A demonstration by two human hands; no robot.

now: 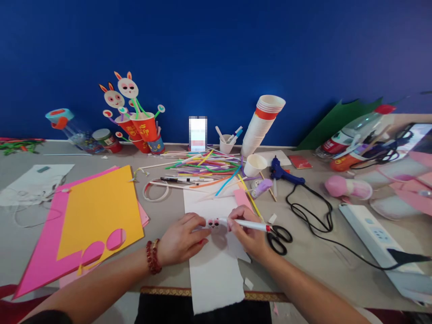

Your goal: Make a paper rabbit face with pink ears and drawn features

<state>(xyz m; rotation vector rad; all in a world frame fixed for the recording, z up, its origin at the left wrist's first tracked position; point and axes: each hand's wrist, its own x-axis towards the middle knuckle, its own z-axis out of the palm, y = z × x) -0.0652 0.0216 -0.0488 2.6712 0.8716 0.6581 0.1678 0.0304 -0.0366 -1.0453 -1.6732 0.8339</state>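
Note:
My right hand [249, 231] grips a white marker [253, 225] with a red end, its tip pointing left. Under the tip is a small face [213, 228] with two dark eyes ringed in pink. It rests on a long sheet of white paper [216, 279] with a ragged lower edge. From the left, my left hand [185, 237] lies with outstretched fingers over the paper, fingertips beside the face. Black-handled scissors [279, 239] are just right of my right hand, their blades hidden.
Yellow card [101, 207] over pink card [40, 256] lies left. Behind the paper are pipe cleaners [209, 162], a tape roll [155, 191] and a white cup [255, 165]. To the right are a blue glue gun [283, 173] with its cord and a power strip [381, 238]. Rabbit-faced cups [143, 126] stand at the back.

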